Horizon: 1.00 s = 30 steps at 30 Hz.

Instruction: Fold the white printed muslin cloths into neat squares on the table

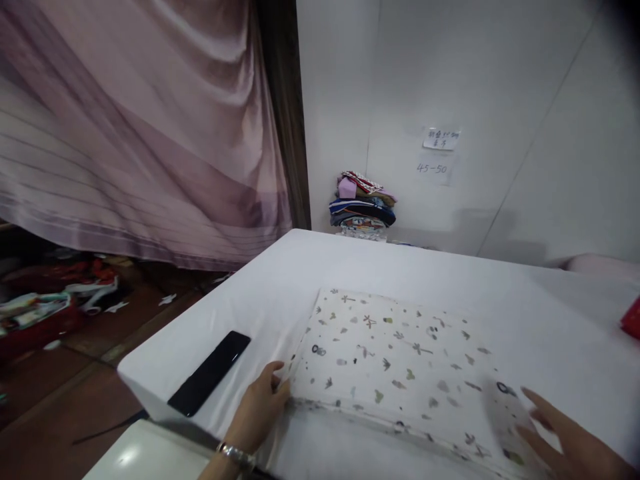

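Note:
A white cloth (370, 360) printed with small palms, leaves and other figures lies flat in a folded rectangle on the white table. At its near left corner is my left hand (260, 403), wearing a metal bracelet; its fingers are curled and close on the cloth's edge. My right hand (570, 433) is over the near right part of the cloth, its fingers stretched and apart, somewhat blurred. Whether it touches the fabric I cannot tell.
Left of the cloth lies a black phone (210, 373) on the white table (330, 260). A pile of folded clothes (363, 207) stands beyond the far edge, by the wall. A pink curtain (200, 133) hangs at left. Something red (631, 319) shows at far right.

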Each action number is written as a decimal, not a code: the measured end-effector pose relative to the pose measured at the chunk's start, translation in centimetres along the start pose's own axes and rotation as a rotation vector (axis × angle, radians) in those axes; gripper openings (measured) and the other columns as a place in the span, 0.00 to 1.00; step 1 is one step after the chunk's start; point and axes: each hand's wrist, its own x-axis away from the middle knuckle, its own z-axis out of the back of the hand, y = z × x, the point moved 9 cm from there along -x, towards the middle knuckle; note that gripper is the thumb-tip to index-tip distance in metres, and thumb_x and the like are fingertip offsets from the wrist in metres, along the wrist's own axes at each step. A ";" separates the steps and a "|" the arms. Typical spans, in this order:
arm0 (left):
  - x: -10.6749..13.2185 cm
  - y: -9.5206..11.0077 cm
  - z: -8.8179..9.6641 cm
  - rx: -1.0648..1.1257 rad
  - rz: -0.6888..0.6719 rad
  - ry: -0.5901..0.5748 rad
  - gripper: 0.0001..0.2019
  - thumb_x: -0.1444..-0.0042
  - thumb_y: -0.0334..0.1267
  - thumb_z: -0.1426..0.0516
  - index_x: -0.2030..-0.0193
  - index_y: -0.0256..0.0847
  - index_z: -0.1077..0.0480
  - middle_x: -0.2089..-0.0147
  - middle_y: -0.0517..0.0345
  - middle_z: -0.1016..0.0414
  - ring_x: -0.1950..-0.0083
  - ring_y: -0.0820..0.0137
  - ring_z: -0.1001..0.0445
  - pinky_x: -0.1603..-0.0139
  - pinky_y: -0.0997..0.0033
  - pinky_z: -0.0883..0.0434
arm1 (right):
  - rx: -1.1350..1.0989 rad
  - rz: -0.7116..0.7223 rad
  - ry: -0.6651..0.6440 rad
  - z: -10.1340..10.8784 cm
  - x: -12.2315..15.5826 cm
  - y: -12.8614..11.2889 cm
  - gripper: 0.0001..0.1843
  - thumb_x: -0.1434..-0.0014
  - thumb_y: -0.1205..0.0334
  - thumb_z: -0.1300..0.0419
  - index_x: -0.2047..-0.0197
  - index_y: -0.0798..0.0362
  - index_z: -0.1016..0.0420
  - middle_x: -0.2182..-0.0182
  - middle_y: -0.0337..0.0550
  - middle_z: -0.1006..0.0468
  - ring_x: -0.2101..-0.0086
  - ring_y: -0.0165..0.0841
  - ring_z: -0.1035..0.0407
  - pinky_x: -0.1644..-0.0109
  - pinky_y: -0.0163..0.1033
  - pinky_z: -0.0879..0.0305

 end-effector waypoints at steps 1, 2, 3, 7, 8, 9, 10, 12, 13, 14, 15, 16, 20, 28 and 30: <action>-0.1 -0.2 0.0 0.020 0.002 0.001 0.19 0.48 0.42 0.53 0.50 0.38 0.40 0.72 0.61 0.29 0.70 0.68 0.29 0.67 0.70 0.38 | 0.036 0.065 -0.018 -0.1 -0.7 -2.4 0.33 0.50 0.39 0.48 0.46 0.49 0.34 0.51 0.49 0.28 0.53 0.47 0.33 0.49 0.53 0.37; -0.2 -0.3 0.0 0.041 0.004 0.002 0.19 0.48 0.43 0.53 0.50 0.38 0.40 0.73 0.62 0.29 0.70 0.68 0.30 0.68 0.70 0.38 | 0.060 0.125 -0.054 -0.4 -1.3 -5.1 0.33 0.47 0.39 0.50 0.43 0.48 0.37 0.45 0.47 0.34 0.48 0.45 0.38 0.45 0.52 0.40; -0.2 -0.4 0.0 0.060 0.008 0.002 0.20 0.49 0.43 0.53 0.50 0.38 0.40 0.73 0.62 0.29 0.70 0.68 0.30 0.68 0.70 0.38 | 0.071 0.186 -0.078 -0.8 -1.9 -8.1 0.32 0.45 0.40 0.52 0.42 0.48 0.39 0.43 0.45 0.38 0.45 0.44 0.42 0.43 0.51 0.43; -0.4 -0.8 -0.1 0.096 0.023 -0.018 0.21 0.50 0.45 0.52 0.50 0.39 0.40 0.74 0.63 0.30 0.71 0.68 0.29 0.69 0.70 0.37 | 0.075 0.509 -0.240 -4.1 -4.1 -20.8 0.32 0.39 0.43 0.60 0.35 0.47 0.53 0.36 0.39 0.54 0.38 0.39 0.60 0.37 0.49 0.56; -0.4 -0.9 -0.1 0.099 0.024 -0.019 0.21 0.50 0.45 0.52 0.50 0.39 0.40 0.74 0.64 0.30 0.71 0.68 0.29 0.69 0.70 0.37 | 0.084 0.557 -0.258 -4.9 -5.0 -23.3 0.33 0.38 0.43 0.62 0.34 0.48 0.56 0.36 0.39 0.57 0.37 0.38 0.64 0.36 0.49 0.60; -0.4 -1.0 -0.1 0.102 0.025 -0.017 0.21 0.49 0.46 0.52 0.50 0.40 0.40 0.74 0.64 0.30 0.71 0.67 0.29 0.69 0.70 0.37 | 0.100 0.599 -0.272 -5.9 -5.9 -25.5 0.34 0.38 0.42 0.64 0.34 0.50 0.58 0.35 0.39 0.60 0.37 0.37 0.66 0.35 0.48 0.64; -0.4 -1.1 -0.1 0.107 0.025 -0.016 0.21 0.49 0.46 0.52 0.50 0.40 0.40 0.74 0.64 0.30 0.71 0.67 0.29 0.69 0.70 0.37 | 0.119 0.629 -0.270 -6.8 -7.0 -27.3 0.36 0.38 0.41 0.65 0.34 0.52 0.61 0.35 0.39 0.62 0.37 0.36 0.69 0.35 0.47 0.67; -0.4 -1.5 -0.2 0.123 0.026 -0.017 0.21 0.49 0.48 0.52 0.50 0.41 0.40 0.73 0.64 0.29 0.71 0.68 0.30 0.69 0.70 0.37 | 0.164 0.647 -0.256 -8.9 -9.1 -29.7 0.39 0.40 0.39 0.66 0.33 0.55 0.63 0.35 0.41 0.66 0.37 0.36 0.73 0.35 0.47 0.73; -0.5 -1.7 -0.3 0.133 0.029 -0.022 0.21 0.49 0.48 0.51 0.50 0.41 0.40 0.73 0.64 0.29 0.72 0.68 0.30 0.69 0.70 0.37 | 0.194 0.629 -0.269 -10.2 -10.2 -30.2 0.41 0.41 0.37 0.67 0.34 0.57 0.62 0.35 0.43 0.66 0.37 0.37 0.73 0.35 0.48 0.74; -0.6 -1.9 -0.4 0.146 0.029 -0.019 0.21 0.50 0.49 0.51 0.51 0.41 0.40 0.73 0.64 0.29 0.73 0.69 0.31 0.69 0.70 0.37 | 0.221 0.604 -0.299 -11.5 -11.0 -30.3 0.43 0.42 0.36 0.68 0.34 0.59 0.61 0.35 0.45 0.65 0.37 0.38 0.73 0.36 0.49 0.75; -0.7 -2.1 -0.4 0.160 0.033 -0.016 0.21 0.50 0.49 0.51 0.51 0.41 0.40 0.73 0.64 0.30 0.73 0.69 0.31 0.70 0.70 0.37 | 0.243 0.583 -0.329 -12.8 -11.6 -30.3 0.44 0.42 0.35 0.69 0.34 0.61 0.60 0.35 0.47 0.64 0.37 0.39 0.72 0.36 0.50 0.75; -0.8 -2.2 -0.5 0.176 0.034 -0.007 0.21 0.51 0.50 0.50 0.52 0.40 0.39 0.74 0.64 0.30 0.74 0.69 0.31 0.71 0.70 0.37 | 0.259 0.567 -0.358 -13.8 -12.0 -30.0 0.46 0.43 0.34 0.70 0.34 0.61 0.59 0.35 0.48 0.64 0.37 0.40 0.72 0.36 0.50 0.75; -0.9 -2.2 -0.3 0.218 0.023 0.050 0.21 0.51 0.50 0.51 0.54 0.40 0.37 0.77 0.65 0.34 0.75 0.69 0.32 0.74 0.71 0.38 | 0.266 0.561 -0.421 -15.1 -12.5 -29.5 0.47 0.45 0.33 0.72 0.34 0.62 0.60 0.35 0.48 0.65 0.37 0.40 0.72 0.37 0.49 0.75; -0.7 -2.0 -0.1 0.185 0.035 0.030 0.21 0.51 0.50 0.51 0.54 0.40 0.37 0.76 0.64 0.33 0.72 0.68 0.31 0.71 0.70 0.37 | 0.200 0.703 -0.415 -16.0 -11.1 -34.5 0.45 0.43 0.34 0.71 0.33 0.59 0.65 0.35 0.45 0.70 0.37 0.38 0.77 0.37 0.47 0.83; -0.7 -2.1 -0.2 0.198 0.050 0.026 0.21 0.51 0.49 0.51 0.54 0.40 0.37 0.76 0.64 0.33 0.72 0.69 0.31 0.70 0.71 0.37 | 0.184 0.709 -0.456 -17.1 -10.6 -34.9 0.44 0.43 0.35 0.71 0.34 0.60 0.63 0.35 0.46 0.69 0.37 0.38 0.76 0.37 0.48 0.82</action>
